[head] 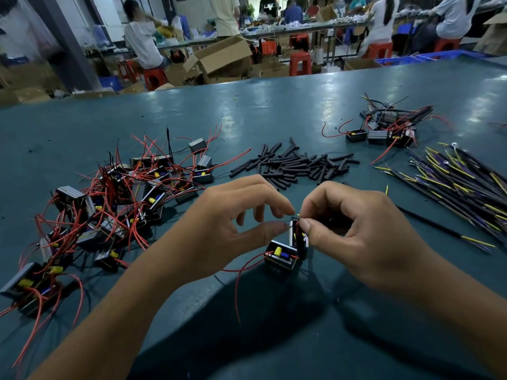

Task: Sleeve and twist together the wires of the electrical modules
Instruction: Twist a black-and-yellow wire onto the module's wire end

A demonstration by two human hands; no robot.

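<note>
Teal desk (274, 105) carries heaps of modules and sleeves. Both hands meet over one electrical module (285, 255): right hand (356, 229) pinches its wire ends (296, 217), left hand (233, 223) pinches beside them. Twisting seems underway; sleeving likely follows.

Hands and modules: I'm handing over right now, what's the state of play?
Left hand: thumb and forefinger pinch the wire ends above the two modules.
Right hand: fingers pinch the same wire ends.
The two modules hang at the near table edge.
Unprocessed pile left, sleeves centre, cables right, finished batch far right.
Done: a few units, judging by that batch.
Left: finish this twist, then the pile.
</note>
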